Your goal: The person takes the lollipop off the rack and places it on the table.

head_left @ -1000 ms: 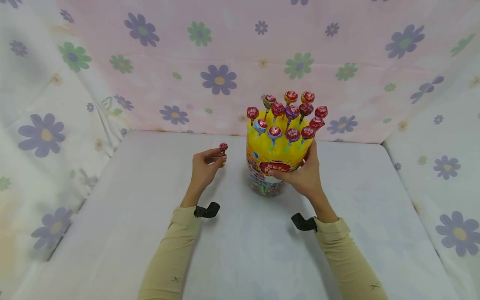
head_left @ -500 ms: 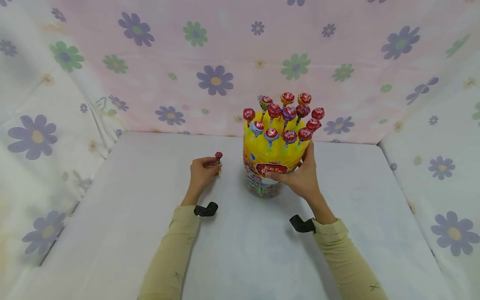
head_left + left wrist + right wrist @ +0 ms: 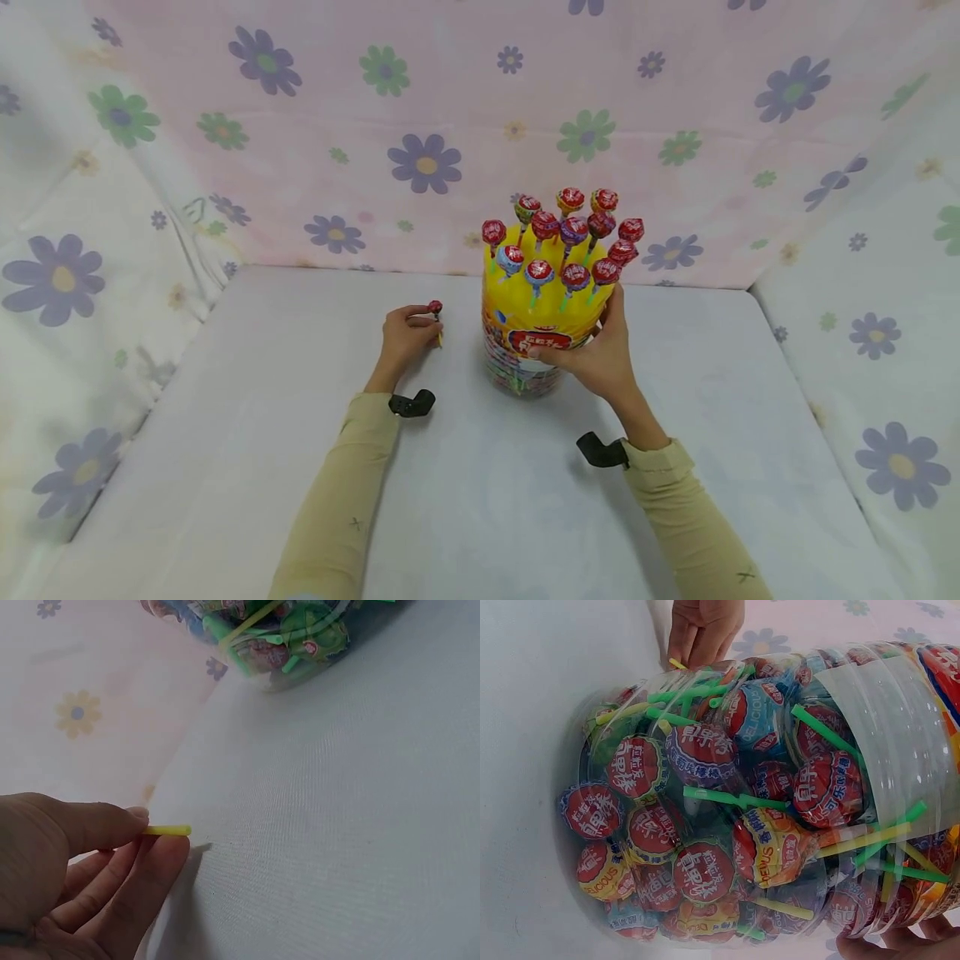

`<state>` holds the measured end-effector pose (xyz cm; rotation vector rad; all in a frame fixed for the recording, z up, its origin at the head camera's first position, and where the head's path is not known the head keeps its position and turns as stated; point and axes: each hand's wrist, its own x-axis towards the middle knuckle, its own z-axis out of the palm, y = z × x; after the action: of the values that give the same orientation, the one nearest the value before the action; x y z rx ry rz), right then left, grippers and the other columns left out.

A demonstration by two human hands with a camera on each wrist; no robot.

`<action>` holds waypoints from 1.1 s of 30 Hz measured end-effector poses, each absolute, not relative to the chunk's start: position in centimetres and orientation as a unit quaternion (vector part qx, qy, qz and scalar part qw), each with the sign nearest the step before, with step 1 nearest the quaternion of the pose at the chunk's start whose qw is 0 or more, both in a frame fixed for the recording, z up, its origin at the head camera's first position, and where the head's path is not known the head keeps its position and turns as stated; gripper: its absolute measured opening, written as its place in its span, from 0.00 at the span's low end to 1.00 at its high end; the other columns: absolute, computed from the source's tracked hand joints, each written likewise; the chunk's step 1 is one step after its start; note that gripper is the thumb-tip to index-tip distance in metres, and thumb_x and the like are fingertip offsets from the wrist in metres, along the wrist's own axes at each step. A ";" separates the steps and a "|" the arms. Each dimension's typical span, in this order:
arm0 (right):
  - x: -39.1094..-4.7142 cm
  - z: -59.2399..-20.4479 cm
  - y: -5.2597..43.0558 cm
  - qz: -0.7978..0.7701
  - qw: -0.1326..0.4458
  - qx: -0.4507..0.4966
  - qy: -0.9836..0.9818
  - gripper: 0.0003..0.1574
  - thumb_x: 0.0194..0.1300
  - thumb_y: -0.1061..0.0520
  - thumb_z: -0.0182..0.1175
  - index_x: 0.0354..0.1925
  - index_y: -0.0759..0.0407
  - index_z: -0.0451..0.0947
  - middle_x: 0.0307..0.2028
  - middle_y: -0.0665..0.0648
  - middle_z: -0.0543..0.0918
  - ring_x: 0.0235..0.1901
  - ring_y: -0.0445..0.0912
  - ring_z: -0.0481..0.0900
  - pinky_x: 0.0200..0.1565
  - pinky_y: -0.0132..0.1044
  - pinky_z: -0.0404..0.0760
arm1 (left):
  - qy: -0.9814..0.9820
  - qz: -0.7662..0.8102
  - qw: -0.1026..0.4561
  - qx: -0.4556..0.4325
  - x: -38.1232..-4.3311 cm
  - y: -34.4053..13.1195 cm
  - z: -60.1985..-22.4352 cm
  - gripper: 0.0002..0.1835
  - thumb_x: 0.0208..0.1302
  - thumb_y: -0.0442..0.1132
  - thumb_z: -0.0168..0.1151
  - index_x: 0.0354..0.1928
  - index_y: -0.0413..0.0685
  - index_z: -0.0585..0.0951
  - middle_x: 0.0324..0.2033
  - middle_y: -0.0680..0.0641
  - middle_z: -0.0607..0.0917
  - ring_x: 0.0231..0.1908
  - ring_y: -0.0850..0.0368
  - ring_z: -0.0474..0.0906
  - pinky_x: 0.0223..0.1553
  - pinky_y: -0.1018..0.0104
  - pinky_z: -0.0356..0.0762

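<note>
My left hand [image 3: 405, 339] pinches a red-wrapped lollipop [image 3: 435, 307] by its stick, with the candy end up. In the left wrist view, the tip of its yellow stick [image 3: 171, 830] pokes out between thumb and fingers. To the right stands a clear plastic jar with a yellow top and a red label [image 3: 542, 342]. Several wrapped lollipops [image 3: 575, 277] stick up out of that top. My right hand [image 3: 600, 358] grips the jar's right side, thumb across the front. Through the jar wall [image 3: 889, 742], the right wrist view shows many loose lollipops inside.
A white cloth covers the table [image 3: 480, 517]. Flower-patterned curtains [image 3: 315, 150] close in the back and both sides. Each wrist wears a black camera mount, such as the left mount [image 3: 412, 404].
My left hand has come down slightly with the lollipop, staying left of the jar. The right hand keeps its grip on the jar. The head view has shifted a little.
</note>
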<state>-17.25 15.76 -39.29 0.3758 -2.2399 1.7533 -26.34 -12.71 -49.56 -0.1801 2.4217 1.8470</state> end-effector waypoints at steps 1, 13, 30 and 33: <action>-17.2 -39.3 15.7 0.606 0.135 0.129 -0.774 0.60 0.49 0.68 0.79 0.71 0.62 0.52 0.65 0.63 0.71 0.65 0.51 0.72 0.67 0.54 0.75 | 0.795 0.602 0.045 -0.060 -26.5 -12.7 -49.7 0.24 0.64 0.29 0.68 0.61 0.31 0.77 0.48 0.29 0.86 0.30 0.65 0.84 0.32 0.76 0.84; -17.1 -39.2 15.6 0.602 0.133 0.130 -0.777 0.60 0.50 0.67 0.79 0.70 0.62 0.52 0.65 0.63 0.71 0.65 0.51 0.73 0.67 0.53 0.75 | 0.832 0.550 0.027 -0.069 -27.1 -12.7 -50.0 0.23 0.62 0.31 0.70 0.58 0.33 0.80 0.44 0.32 0.88 0.25 0.64 0.83 0.30 0.75 0.83; -18.9 -42.4 16.6 0.604 0.141 0.135 -0.773 0.64 0.48 0.60 0.82 0.73 0.46 0.52 0.66 0.52 0.71 0.65 0.46 0.72 0.67 0.54 0.75 | 0.888 0.456 -0.025 -0.050 -26.1 -12.8 -49.2 0.20 0.60 0.32 0.72 0.54 0.31 0.82 0.38 0.34 0.89 0.35 0.43 0.87 0.43 0.54 0.86; -18.9 -42.4 16.8 0.601 0.143 0.133 -0.775 0.64 0.48 0.60 0.82 0.73 0.45 0.53 0.65 0.51 0.71 0.65 0.46 0.72 0.67 0.55 0.75 | 0.889 0.457 -0.027 -0.022 -25.8 -13.3 -48.5 0.20 0.60 0.31 0.72 0.54 0.30 0.82 0.40 0.33 0.88 0.41 0.40 0.88 0.48 0.50 0.86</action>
<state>-18.95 16.76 -42.41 0.3837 -2.2349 1.7349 -25.80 -13.28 -48.51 -0.0710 2.8416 1.4604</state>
